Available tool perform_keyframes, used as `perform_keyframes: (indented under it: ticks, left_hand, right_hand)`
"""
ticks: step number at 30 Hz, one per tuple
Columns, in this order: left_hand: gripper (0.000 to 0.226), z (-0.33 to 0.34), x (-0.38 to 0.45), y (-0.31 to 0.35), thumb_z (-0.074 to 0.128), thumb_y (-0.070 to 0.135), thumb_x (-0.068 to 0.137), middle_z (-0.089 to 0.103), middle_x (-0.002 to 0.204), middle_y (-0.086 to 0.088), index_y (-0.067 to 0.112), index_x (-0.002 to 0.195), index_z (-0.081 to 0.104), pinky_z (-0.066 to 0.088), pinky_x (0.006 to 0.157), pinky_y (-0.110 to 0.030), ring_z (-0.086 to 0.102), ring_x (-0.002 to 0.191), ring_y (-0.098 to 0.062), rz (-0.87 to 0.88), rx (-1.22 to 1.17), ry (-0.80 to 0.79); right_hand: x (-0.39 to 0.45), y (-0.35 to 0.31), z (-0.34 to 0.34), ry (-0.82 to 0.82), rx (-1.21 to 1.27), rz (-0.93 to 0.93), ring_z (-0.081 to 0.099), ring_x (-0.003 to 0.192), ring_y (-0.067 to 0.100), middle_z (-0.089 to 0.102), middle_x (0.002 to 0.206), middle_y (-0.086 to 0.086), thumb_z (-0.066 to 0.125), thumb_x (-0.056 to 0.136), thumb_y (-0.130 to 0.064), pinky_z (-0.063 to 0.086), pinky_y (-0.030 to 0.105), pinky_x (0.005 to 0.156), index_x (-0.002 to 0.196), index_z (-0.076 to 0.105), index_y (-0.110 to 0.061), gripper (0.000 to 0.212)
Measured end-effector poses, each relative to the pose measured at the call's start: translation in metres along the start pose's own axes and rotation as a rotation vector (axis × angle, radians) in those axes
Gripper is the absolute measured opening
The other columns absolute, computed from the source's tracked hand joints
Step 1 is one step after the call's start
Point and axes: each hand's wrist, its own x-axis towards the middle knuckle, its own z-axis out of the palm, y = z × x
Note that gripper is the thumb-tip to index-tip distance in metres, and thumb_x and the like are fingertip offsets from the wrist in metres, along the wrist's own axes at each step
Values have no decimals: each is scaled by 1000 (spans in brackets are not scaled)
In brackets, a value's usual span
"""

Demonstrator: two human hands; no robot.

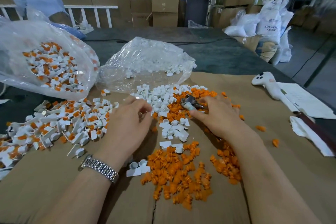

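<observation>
Loose white plastic caps (160,96) and orange plugs (180,172) lie heaped on brown cardboard (54,187). A pile of assembled white-and-orange pieces (60,123) spreads at the left. My left hand (127,122), a metal watch on its wrist, hovers over the edge of the white caps with fingers curled; motion blur hides whether it pinches a piece. My right hand (216,114) rests on the orange plugs and grips a small metal tool with a taped handle (190,103).
A clear bag of assembled pieces (51,63) lies at the far left, a clear bag of white caps (145,60) behind the piles. A white handheld device (267,83), papers (307,102) and a white cloth (307,132) sit at the right. Cardboard boxes and sacks stand beyond the table.
</observation>
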Motion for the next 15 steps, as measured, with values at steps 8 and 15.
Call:
perform_keyframes:
  ticks: [8,15]
  left_hand:
    - [5,3,0,-7,62,39,88,48,89,16,36,87,66,30,95,-42,45,90,-9,22,164,-64]
    - [14,8,-4,-3,67,39,89,51,104,15,39,104,68,25,90,-34,42,103,-10,183,123,-149]
  right_hand:
    - [-22,6,-32,-120,-89,-198,37,114,16,43,99,-11,76,82,-48,41,46,99,93,65,-43,16]
    - [-23,6,-21,-61,-307,-238,42,111,17,40,97,-7,65,95,-22,35,28,74,106,71,-40,22]
